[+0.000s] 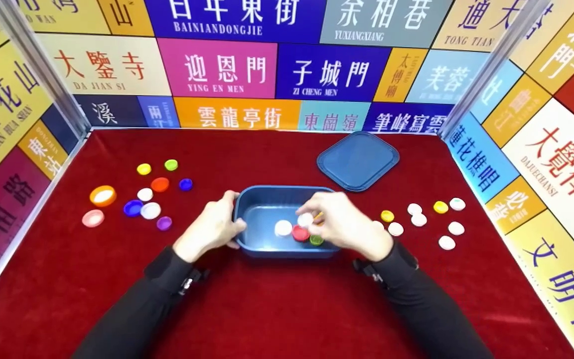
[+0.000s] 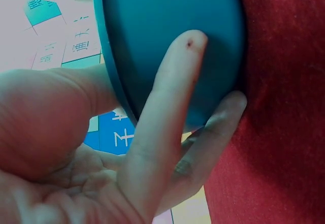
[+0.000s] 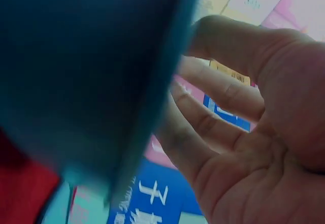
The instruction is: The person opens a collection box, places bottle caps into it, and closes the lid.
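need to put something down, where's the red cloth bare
Bare: red cloth behind the box, left of the lid; also in front of the box, between the sleeves. Crowded: among the left caps and the right caps.

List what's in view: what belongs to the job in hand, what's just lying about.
In the job:
blue box, gripped by the left hand
caps inside it, near the right hand
probably the loose caps outside it

Seemingly just lying about:
blue lid, untouched behind the box
lettered wall panels, backdrop only
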`<state>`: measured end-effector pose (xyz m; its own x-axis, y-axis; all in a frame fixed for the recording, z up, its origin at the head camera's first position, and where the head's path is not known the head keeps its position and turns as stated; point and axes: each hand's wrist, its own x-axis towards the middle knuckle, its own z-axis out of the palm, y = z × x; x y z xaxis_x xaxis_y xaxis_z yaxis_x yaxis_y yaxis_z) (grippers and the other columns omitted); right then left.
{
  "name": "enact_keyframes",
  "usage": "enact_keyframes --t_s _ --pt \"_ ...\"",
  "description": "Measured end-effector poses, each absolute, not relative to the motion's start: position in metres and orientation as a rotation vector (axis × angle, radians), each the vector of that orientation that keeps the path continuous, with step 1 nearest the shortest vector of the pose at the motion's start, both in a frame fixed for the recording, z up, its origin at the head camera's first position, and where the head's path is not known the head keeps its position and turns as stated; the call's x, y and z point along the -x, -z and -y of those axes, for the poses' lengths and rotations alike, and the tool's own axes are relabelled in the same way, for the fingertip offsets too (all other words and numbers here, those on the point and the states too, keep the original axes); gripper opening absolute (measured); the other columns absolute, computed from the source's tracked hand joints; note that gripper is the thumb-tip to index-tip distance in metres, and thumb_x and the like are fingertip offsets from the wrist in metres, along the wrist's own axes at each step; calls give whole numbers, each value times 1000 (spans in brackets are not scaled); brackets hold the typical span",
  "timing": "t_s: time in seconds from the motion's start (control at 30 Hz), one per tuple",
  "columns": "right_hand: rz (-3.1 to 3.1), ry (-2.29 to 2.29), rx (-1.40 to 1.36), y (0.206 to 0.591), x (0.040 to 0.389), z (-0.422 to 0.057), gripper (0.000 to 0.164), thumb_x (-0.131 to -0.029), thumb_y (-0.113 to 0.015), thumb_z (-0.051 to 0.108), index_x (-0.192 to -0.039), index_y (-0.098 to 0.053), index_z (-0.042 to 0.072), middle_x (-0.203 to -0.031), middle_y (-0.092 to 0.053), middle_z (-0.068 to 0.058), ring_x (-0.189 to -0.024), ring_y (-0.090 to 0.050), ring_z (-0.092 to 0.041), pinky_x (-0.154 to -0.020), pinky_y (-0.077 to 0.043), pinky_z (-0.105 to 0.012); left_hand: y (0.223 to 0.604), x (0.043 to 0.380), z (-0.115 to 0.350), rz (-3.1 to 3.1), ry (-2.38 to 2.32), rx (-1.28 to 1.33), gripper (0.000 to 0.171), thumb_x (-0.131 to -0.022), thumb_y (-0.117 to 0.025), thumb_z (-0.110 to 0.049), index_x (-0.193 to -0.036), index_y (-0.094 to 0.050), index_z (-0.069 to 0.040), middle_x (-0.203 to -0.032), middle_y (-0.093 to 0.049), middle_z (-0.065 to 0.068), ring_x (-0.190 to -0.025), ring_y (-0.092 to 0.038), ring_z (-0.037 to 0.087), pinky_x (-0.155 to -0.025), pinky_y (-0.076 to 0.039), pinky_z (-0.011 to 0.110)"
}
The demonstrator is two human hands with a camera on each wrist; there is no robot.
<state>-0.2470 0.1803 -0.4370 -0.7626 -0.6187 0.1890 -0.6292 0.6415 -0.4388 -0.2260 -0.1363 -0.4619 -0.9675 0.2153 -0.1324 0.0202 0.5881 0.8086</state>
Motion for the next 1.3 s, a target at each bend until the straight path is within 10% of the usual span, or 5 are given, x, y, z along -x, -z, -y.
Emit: enact_keyframes --t_s 1.3 --pt "2836 -944 -1048 422 242 -196 29 -103 -89 16 -132 -86 12 -127 -87 -10 -110 -87 -25 -98 -74 -49 463 226 137 -2608 -1313 -229 62 -106 -72 -2 -162 -45 2 -146 -70 35 -84 -88 34 -65 -74 40"
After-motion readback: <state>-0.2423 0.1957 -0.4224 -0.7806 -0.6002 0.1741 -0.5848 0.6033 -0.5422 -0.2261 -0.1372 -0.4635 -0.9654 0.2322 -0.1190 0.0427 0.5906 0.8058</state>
